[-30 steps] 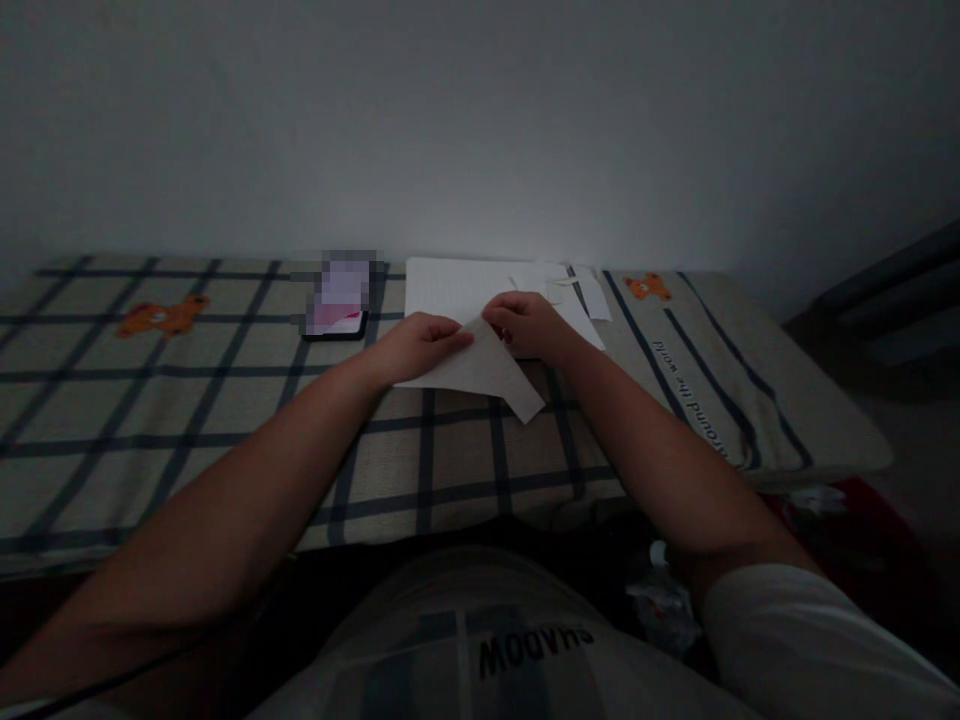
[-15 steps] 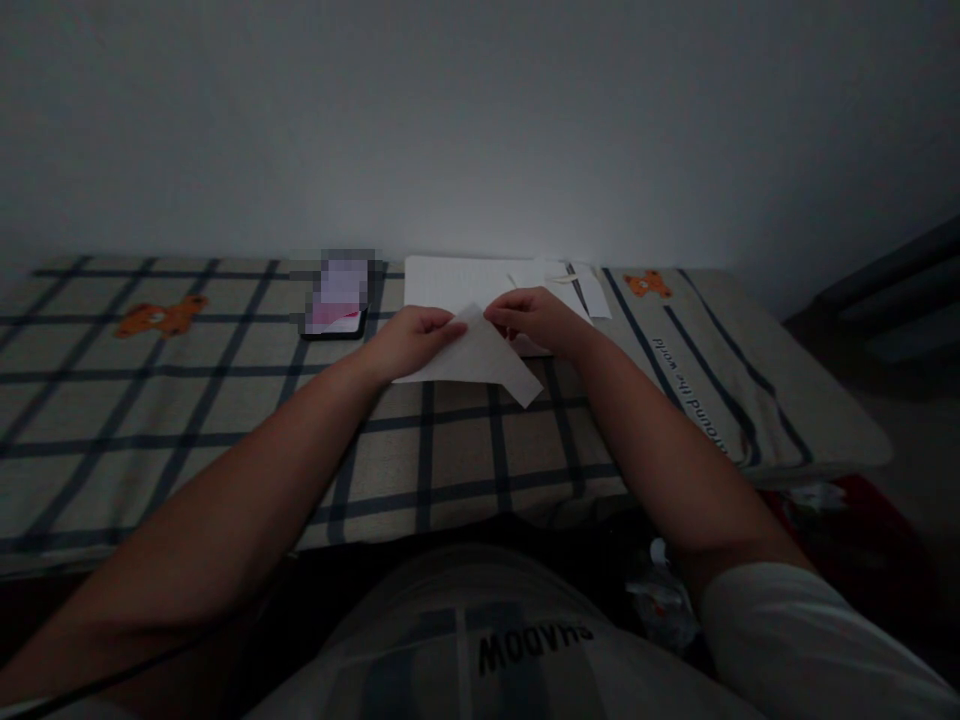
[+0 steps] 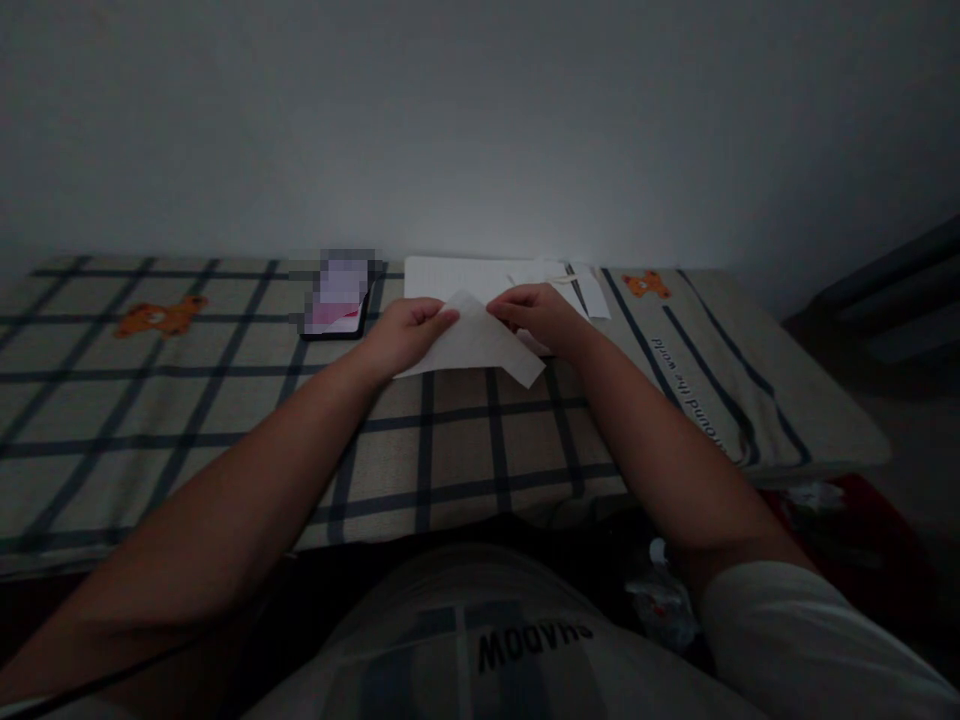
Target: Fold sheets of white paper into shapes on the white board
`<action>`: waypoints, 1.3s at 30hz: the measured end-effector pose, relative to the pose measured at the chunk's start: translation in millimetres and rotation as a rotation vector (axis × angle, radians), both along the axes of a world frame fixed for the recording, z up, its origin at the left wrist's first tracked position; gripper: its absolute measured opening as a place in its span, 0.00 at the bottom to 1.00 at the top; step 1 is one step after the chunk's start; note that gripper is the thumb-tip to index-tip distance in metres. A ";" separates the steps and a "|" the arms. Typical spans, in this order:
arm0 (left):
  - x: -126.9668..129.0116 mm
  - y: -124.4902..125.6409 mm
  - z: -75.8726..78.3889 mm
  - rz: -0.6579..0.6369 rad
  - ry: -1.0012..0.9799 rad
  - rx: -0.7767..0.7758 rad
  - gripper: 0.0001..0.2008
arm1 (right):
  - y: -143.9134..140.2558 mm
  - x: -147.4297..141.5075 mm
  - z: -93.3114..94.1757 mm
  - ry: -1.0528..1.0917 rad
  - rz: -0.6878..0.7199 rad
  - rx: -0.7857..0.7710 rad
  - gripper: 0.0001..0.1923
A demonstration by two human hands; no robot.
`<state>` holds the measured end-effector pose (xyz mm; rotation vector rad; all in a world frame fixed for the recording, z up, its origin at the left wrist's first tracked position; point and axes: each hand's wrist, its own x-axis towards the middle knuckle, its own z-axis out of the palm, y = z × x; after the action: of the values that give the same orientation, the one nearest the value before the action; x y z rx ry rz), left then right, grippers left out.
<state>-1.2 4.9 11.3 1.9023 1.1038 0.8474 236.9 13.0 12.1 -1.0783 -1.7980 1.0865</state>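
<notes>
A folded sheet of white paper (image 3: 474, 340) is held up between my two hands, its pointed top facing the wall and a narrow flap hanging at the lower right. My left hand (image 3: 409, 335) pinches its left side, thumb on top. At the upper right edge, the fingertips of my right hand (image 3: 534, 315) are closed on the paper. Behind it, a white notebook or stack of sheets (image 3: 450, 272) lies on the cloth, partly covered by my hands and the paper.
Paper pieces (image 3: 595, 292) and a dark strip lie at the right of the stack. A phone (image 3: 339, 295) rests to the left on the checked tablecloth (image 3: 225, 400). A pale wall (image 3: 480, 130) rises behind. Below right are a plastic bottle (image 3: 660, 590) and something red (image 3: 862, 520).
The folded paper has risen slightly and tipped, its lower flap now higher. My left hand has shifted a little up and left along its edge; my right hand has barely moved.
</notes>
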 end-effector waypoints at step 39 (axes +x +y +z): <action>0.8 -1.7 -3.5 0.029 -0.047 0.077 0.18 | -0.2 -0.6 1.2 -0.114 -0.046 0.145 0.15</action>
<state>-0.3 3.2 7.8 1.9231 1.0869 0.9586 236.3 12.9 13.3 -1.1074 -1.9000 0.8685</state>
